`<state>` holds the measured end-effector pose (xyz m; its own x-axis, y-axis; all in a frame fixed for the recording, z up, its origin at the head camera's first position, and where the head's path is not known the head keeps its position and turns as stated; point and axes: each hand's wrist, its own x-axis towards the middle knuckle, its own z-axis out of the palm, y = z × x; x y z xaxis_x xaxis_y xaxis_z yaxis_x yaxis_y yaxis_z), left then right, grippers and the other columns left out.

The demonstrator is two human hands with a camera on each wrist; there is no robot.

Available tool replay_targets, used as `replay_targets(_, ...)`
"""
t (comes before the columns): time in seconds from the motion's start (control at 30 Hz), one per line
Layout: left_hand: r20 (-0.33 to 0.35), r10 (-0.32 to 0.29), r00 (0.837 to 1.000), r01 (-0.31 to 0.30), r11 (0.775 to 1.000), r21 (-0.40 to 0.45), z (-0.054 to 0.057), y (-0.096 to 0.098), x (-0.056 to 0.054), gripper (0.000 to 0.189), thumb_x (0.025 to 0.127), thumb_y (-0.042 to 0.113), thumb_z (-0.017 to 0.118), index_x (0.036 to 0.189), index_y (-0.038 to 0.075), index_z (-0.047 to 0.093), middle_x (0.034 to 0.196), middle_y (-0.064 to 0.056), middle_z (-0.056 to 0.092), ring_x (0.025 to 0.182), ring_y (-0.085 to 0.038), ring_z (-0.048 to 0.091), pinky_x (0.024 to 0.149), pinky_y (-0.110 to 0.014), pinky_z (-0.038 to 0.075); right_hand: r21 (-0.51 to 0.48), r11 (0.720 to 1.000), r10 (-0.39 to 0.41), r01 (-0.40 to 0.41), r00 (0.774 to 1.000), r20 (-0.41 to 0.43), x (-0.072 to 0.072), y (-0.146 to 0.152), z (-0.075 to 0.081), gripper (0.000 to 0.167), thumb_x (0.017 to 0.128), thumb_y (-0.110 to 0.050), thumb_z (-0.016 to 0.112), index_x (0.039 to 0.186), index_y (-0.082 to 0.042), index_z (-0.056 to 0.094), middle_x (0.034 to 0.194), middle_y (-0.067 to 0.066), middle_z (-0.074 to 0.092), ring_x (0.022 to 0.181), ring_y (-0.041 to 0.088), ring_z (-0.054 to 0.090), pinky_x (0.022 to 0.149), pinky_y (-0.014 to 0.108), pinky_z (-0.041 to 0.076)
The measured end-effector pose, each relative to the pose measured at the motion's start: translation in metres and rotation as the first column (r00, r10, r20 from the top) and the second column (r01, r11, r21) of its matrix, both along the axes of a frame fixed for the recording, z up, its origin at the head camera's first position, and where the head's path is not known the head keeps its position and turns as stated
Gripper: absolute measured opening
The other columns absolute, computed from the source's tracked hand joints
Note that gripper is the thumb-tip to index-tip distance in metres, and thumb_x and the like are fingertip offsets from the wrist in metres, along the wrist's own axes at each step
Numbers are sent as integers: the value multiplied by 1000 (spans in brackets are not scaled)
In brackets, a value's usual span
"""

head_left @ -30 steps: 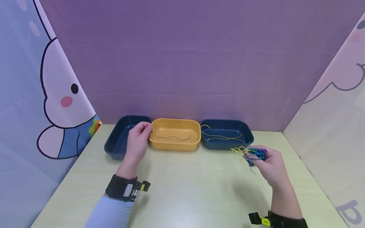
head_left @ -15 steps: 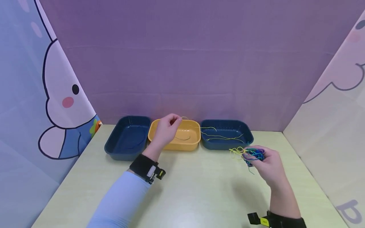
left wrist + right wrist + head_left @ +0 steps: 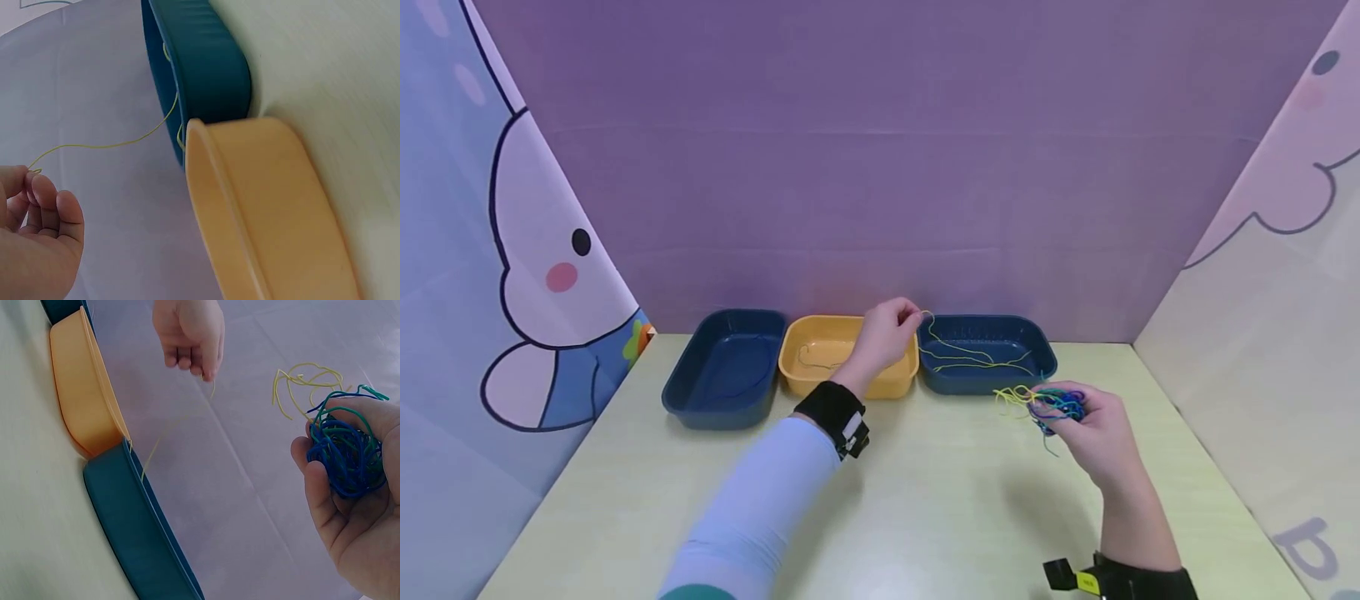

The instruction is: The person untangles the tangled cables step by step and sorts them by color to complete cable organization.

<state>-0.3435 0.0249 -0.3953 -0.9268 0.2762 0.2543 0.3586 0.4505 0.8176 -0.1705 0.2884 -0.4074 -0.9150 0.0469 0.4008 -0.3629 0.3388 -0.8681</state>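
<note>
- Thin yellow string [image 3: 103, 147], curved, runs from left hand [image 3: 880, 337] into right blue tray [image 3: 988, 386] near its left edge.
- Tangled blue, green, yellow bundle [image 3: 347, 453] in right hand [image 3: 1099, 427].

You are in what looks like a staged recording booth, with a pale table [image 3: 940, 500] walled in by a purple backdrop [image 3: 880, 183] and cartoon-printed side panels [image 3: 445, 350]

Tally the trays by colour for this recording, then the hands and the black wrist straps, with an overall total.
Blue trays: 2 (left blue tray, right blue tray)
Orange tray: 1
Hands: 2 (left hand pinching a yellow thread, right hand holding a thread bundle)
Black wrist straps: 2 (left strap, right strap)
Total: 7
</note>
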Motion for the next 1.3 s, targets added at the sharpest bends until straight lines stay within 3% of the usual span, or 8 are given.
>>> replay_targets(0.23,29,-4,1000,7,994,-106,-7,26,-4,20,106,24,58,113,9,69,90,-4,62,81,-22,56,72,-28,51,-25,1000,-11,11,1000,-3,1,-3,-1,18,90,10,70,108,13,69,91,-5,74,73,10,69,66,25,59)
replay_targets(0.47,3,3,1000,-2,974,-228,-19,36,-6,13,105,20,60,103,11,69,88,-1,64,78,-19,56,72,-28,50,-30,999,-22,21,1000,-7,2,-7,-3,19,89,10,71,108,11,70,92,-5,74,74,10,69,66,26,59)
replay_targets(0.7,-9,25,1000,-27,927,-375,-25,41,-8,13,103,19,63,98,12,74,92,1,69,82,-18,59,79,-30,53,5,999,-46,46,999,14,2,-10,-2,21,89,3,74,110,6,72,97,2,68,79,14,67,67,27,59)
replay_targets(0.9,26,40,999,-25,895,-446,-31,41,-11,17,103,15,63,107,10,78,106,-2,73,95,-19,64,87,-33,54,9,998,-55,55,998,43,2,-12,0,22,91,-1,75,112,4,73,101,8,67,85,15,66,72,27,59)
replay_targets(1.03,43,52,998,-28,897,-440,-33,38,-13,17,103,14,63,112,8,76,112,-4,72,102,-21,65,91,-34,54,8,999,-53,53,998,39,1,-13,-1,22,91,-1,75,112,4,73,102,8,66,85,15,66,72,26,59)
replay_targets(1.3,27,58,998,-43,923,-382,-32,35,-11,18,101,16,66,115,7,73,111,-5,71,96,-21,63,92,-33,54,6,998,-55,55,998,13,-1,-15,-2,22,90,1,75,111,4,74,99,11,62,86,14,64,68,26,59)
